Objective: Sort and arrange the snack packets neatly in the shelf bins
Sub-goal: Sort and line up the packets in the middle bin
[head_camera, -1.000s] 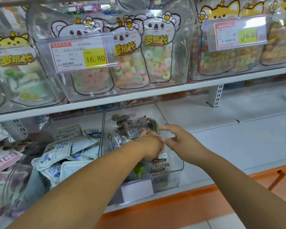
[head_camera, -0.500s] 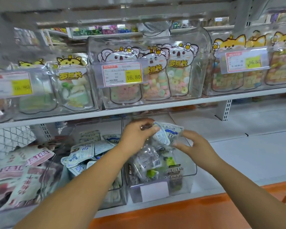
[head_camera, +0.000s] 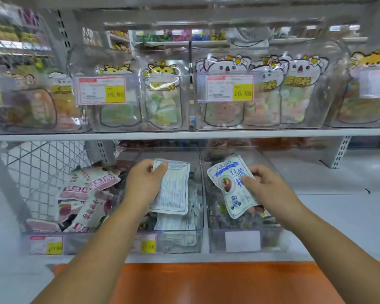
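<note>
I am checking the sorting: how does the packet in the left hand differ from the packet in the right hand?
The left-hand packet shows its back, fine blue print; the right-hand packet shows its front, large characters and a red fruit. The left-hand packet is over the middle bin, nearly upright; the right-hand packet is over the right bin, tilted. Both are white with blue print.
</note>
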Demonstrator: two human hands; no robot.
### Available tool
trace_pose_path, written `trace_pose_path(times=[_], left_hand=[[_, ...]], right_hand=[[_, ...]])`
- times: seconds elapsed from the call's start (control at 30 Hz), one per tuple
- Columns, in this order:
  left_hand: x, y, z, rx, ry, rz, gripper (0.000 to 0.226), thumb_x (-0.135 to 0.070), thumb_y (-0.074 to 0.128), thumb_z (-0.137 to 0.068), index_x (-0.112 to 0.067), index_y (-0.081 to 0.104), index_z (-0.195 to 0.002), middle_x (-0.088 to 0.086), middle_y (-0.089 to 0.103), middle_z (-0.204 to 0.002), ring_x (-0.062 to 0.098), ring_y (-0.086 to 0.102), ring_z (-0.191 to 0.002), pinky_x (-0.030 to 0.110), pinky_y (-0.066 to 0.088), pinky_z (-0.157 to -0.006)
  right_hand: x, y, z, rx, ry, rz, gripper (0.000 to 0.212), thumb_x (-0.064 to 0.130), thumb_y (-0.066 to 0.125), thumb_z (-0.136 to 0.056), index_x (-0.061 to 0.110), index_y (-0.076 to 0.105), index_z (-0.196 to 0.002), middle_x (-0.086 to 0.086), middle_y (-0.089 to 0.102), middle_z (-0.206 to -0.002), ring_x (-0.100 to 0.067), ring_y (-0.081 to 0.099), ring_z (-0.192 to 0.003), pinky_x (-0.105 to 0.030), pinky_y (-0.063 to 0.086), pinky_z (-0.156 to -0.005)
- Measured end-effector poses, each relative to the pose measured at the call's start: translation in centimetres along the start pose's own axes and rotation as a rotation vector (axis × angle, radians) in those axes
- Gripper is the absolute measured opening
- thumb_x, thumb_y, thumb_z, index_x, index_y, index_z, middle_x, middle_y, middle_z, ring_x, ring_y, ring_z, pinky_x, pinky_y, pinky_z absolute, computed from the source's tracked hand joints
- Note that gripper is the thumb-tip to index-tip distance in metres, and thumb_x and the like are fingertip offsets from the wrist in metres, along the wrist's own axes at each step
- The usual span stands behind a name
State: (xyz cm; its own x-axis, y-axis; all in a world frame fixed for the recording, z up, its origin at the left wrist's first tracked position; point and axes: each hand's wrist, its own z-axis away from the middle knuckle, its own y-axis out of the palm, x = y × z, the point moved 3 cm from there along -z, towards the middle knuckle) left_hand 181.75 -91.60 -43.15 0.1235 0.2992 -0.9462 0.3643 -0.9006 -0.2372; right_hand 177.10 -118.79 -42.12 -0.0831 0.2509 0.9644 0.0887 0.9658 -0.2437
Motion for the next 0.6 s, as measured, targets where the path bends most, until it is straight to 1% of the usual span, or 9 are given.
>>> trace_pose_path(times=[0.1,0.17,0.23,0.27,0.3,0.37,0.47,0.53,0.6], left_hand=[[2.5,-3.9,-0.9,-0.174,-0.1,0.014,0.04,-0.032,0.063,-0.09,0.003,0.051,-0.077,0.019,0.052,-0.069,0.022,0.047,-0.06,0.031,0.034,-0.056],[2.2,-4.8,-1.4,-0.281,-0.064,-0.013,0.029,-0.027,0.062,-0.092,-0.009,0.047,-0.075,0.008,0.045,-0.068,0.022,0.043,-0.061,0.03,0.029,-0.054],[1.4,-4.7,-1.5,-0.344,0.013,-0.055,0.016,-0.023,0.063,-0.091,-0.013,0.053,-0.099,0.001,0.054,-0.088,0.021,0.052,-0.08,0.03,0.041,-0.068],[1.2,-4.3,-1.4,-0.335,0.045,-0.096,0.029,-0.021,0.064,-0.091,-0.011,0.051,-0.115,0.003,0.055,-0.105,0.022,0.054,-0.094,0.032,0.044,-0.081],[1.3,-3.8,-1.4,-0.298,0.092,-0.161,0.04,-0.019,0.065,-0.091,-0.009,0.047,-0.124,0.007,0.051,-0.12,0.023,0.051,-0.106,0.033,0.042,-0.092],[1.6,-2.6,-0.9,-0.227,0.234,-0.399,0.044,-0.02,0.065,-0.09,-0.007,0.047,-0.128,0.014,0.039,-0.134,0.028,0.041,-0.122,0.035,0.036,-0.102],[1.8,-0.5,-0.5,0.074,0.431,-0.862,0.041,-0.043,0.047,-0.096,-0.025,0.053,-0.133,0.008,0.043,-0.141,0.033,0.03,-0.133,0.049,0.025,-0.11],[2.4,-0.1,-0.7,0.378,0.325,-0.943,0.044,-0.052,0.028,-0.1,-0.039,0.043,-0.139,-0.005,0.036,-0.151,0.025,0.027,-0.14,0.054,0.016,-0.115],[2.8,-0.1,-1.0,0.507,0.241,-1.0,0.048,-0.057,0.019,-0.099,-0.045,0.03,-0.144,-0.01,0.023,-0.157,0.022,0.018,-0.145,0.056,0.004,-0.117]], right_hand=[[0.4,4.8,-1.0,0.046,-0.006,-0.02,0.012,0.021,0.057,-0.095,0.016,0.062,-0.105,-0.009,0.071,-0.069,-0.018,0.059,-0.045,-0.022,0.042,-0.041],[0.8,7.1,-2.0,0.087,-0.023,-0.049,0.022,0.02,0.06,-0.094,0.013,0.063,-0.115,-0.007,0.074,-0.084,-0.016,0.066,-0.059,-0.026,0.053,-0.053],[0.9,8.4,-2.9,0.115,-0.014,-0.041,0.036,0.025,0.063,-0.092,0.013,0.056,-0.125,-0.001,0.069,-0.106,-0.016,0.071,-0.081,-0.037,0.057,-0.079],[1.2,8.6,-3.0,0.099,-0.045,0.086,0.037,0.028,0.063,-0.092,0.016,0.053,-0.126,0.002,0.064,-0.114,-0.016,0.068,-0.091,-0.037,0.053,-0.089],[1.3,8.5,-3.2,0.06,-0.117,0.275,0.043,0.029,0.061,-0.093,0.021,0.05,-0.134,0.004,0.059,-0.118,-0.015,0.063,-0.099,-0.029,0.046,-0.092],[1.6,8.3,-3.0,0.025,-0.279,0.513,0.044,0.026,0.056,-0.096,0.024,0.048,-0.139,0.003,0.054,-0.129,-0.013,0.054,-0.107,-0.019,0.036,-0.092],[0.5,6.7,-3.5,0.018,-0.281,0.526,0.037,0.02,0.053,-0.097,0.025,0.054,-0.134,0.006,0.052,-0.135,-0.013,0.051,-0.119,-0.019,0.034,-0.097],[-0.6,4.2,-4.2,0.001,-0.185,0.552,0.03,0.016,0.053,-0.097,0.025,0.059,-0.125,0.004,0.057,-0.131,-0.016,0.055,-0.116,-0.026,0.04,-0.099],[-1.3,1.4,-4.6,0.052,-0.086,0.591,0.023,0.016,0.054,-0.097,0.031,0.063,-0.111,0.005,0.06,-0.125,-0.017,0.058,-0.112,-0.034,0.047,-0.095]])
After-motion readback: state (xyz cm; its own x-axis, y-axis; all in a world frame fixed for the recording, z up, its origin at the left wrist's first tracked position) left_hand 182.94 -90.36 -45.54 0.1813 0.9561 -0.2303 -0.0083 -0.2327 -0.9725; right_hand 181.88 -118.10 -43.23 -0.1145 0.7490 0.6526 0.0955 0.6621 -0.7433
